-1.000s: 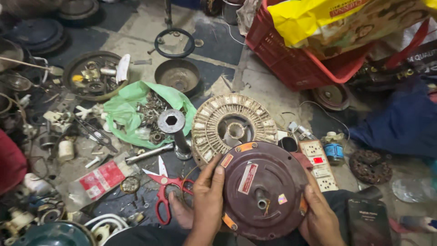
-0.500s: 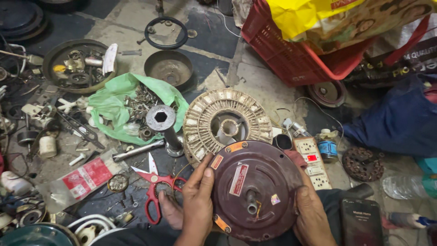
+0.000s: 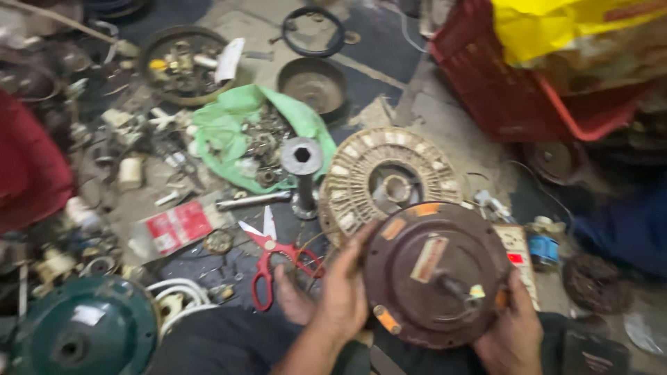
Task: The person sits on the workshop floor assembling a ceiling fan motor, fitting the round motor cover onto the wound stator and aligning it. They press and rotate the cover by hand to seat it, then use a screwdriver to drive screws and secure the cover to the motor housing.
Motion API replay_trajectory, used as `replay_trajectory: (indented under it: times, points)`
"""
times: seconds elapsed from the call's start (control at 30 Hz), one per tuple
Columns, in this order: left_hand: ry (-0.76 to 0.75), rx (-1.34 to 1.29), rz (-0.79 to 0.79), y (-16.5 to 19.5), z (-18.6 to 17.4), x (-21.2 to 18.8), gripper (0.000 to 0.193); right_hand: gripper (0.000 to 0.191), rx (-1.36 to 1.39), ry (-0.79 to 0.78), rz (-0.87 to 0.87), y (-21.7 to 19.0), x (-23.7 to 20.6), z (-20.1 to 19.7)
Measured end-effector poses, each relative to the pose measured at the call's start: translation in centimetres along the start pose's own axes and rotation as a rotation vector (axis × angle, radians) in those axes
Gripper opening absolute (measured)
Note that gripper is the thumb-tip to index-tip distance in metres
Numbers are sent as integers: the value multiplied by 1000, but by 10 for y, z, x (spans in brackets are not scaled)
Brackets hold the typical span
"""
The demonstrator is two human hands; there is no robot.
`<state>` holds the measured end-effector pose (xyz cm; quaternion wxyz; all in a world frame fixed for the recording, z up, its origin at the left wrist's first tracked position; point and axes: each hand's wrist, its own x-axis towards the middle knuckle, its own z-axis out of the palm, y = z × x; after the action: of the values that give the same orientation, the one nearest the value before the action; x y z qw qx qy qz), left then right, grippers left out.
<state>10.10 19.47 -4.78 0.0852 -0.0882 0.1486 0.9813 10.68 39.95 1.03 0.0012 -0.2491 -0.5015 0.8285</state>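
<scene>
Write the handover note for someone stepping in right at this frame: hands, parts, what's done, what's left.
Left hand: grips the left rim of the round maroon motor cover.
Right hand: holds its lower right edge.
The cover is tilted, shaft toward the camera; wound stator lies on the floor just behind, red scissors to the left.
Done: cover lifted off the floor.
Left: unclear from the picture.

The round motor cover (image 3: 434, 274) is dark maroon with orange tabs and a pale label. The scissors (image 3: 272, 260) have red handles. The crumpled bag (image 3: 236, 132) is green, the crate (image 3: 521, 90) red, the sack (image 3: 556, 28) in it yellow, the domed housing (image 3: 83, 330) teal.
</scene>
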Motion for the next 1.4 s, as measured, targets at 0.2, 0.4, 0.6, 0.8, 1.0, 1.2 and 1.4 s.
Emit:
replay_trajectory:
  times: [0.2, 0.4, 0.6, 0.8, 1.0, 1.2, 1.4]
  points:
    - [25, 616, 329, -13, 18, -11, 51, 56, -38, -63, -133, 7, 7, -5]
    - [96, 426, 290, -14, -2, -6, 46, 56, -99, -8, -134, 24, 6, -17]
    - [178, 220, 164, -15, -16, 2, 45, 56, -235, 107, -135, 29, 2, -17]
    - [137, 377, 234, -15, -14, 0, 48, 55, -247, 60, -151, 27, 5, -16]
    - [84, 277, 194, -12, -6, -2, 47, 57, -255, 78, -159, 29, 7, -13]
    - [56, 266, 189, -9, -8, -3, 48, 58, -269, 33, -161, 26, 1, -9]
    - [130, 578, 370, -12, -12, 15, 48, 56, -201, 30, -71, 31, 28, -15]
